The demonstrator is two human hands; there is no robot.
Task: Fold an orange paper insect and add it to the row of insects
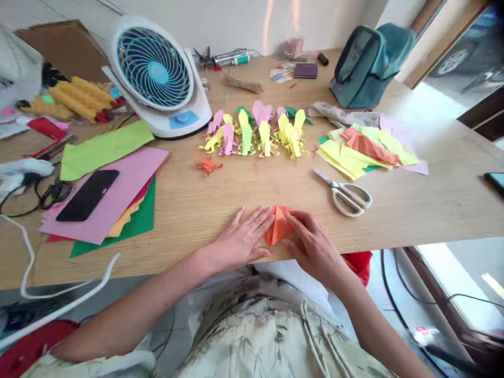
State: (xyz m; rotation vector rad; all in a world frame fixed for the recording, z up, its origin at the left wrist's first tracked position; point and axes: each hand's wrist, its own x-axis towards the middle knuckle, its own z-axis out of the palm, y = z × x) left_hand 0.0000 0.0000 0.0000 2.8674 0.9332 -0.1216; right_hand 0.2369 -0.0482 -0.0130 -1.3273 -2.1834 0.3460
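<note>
A folded piece of orange paper [279, 227] with creases lies near the table's front edge, between my two hands. My left hand [249, 233] rests flat, its fingers stretched out and their tips over the paper's left side. On the other side, my right hand [312, 242] has thumb and fingers bent at the paper's right edge and seems to pinch it. Farther back stand several folded paper figures [265, 137] in yellow, pink and green. A small orange paper figure [209, 165] sits in front of them. White-handled scissors [348, 198] lie to the right, blades partly apart.
At left, a black phone [88, 195] lies on coloured paper sheets [129, 176] beside a white fan [155, 73]. Paper pieces [368, 149] are heaped at right, before a teal bag [368, 65]. A white cable [29, 262] crosses the table's left front edge.
</note>
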